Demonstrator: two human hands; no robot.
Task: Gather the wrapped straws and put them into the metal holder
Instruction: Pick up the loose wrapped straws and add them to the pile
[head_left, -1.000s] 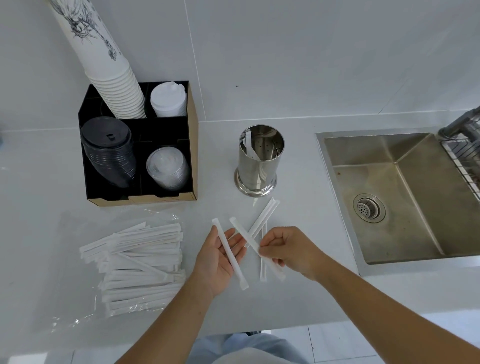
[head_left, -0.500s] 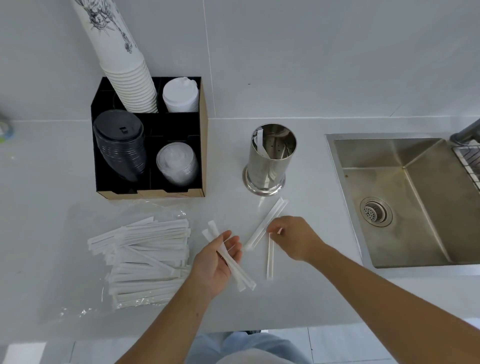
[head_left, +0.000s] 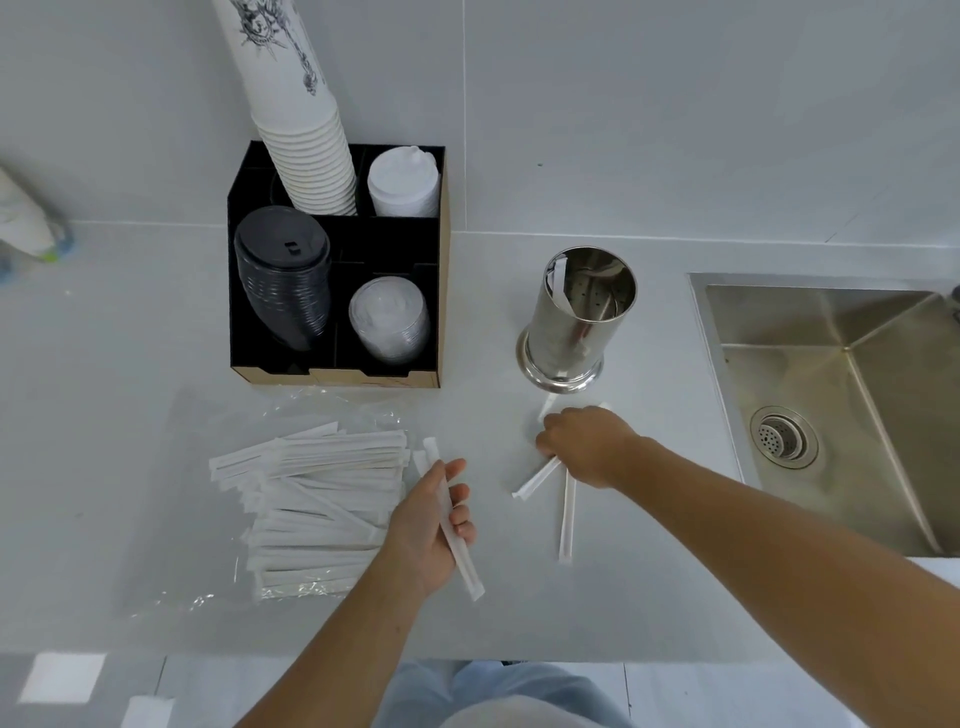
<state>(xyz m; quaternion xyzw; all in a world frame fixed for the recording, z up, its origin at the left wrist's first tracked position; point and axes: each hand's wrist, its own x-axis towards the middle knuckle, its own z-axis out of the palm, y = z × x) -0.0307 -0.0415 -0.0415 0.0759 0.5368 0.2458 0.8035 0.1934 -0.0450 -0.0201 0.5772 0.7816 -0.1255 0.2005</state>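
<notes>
Your shiny cylindrical steel holder (head_left: 570, 322) stands upright on the counter, with one white paper-wrapped straw (head_left: 560, 283) leaning inside against its left wall. A few loose wrapped straws (head_left: 566, 512) lie fanned on the counter just in front of it. A large pile of wrapped straws (head_left: 317, 499) lies on clear plastic to the left.

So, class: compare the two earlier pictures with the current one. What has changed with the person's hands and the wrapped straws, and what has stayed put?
The right hand gave its straw to the left hand, then reached forward onto the loose straws on the counter. The left hand now holds two wrapped straws. The metal holder, straw pile and black organiser stayed put.
</notes>
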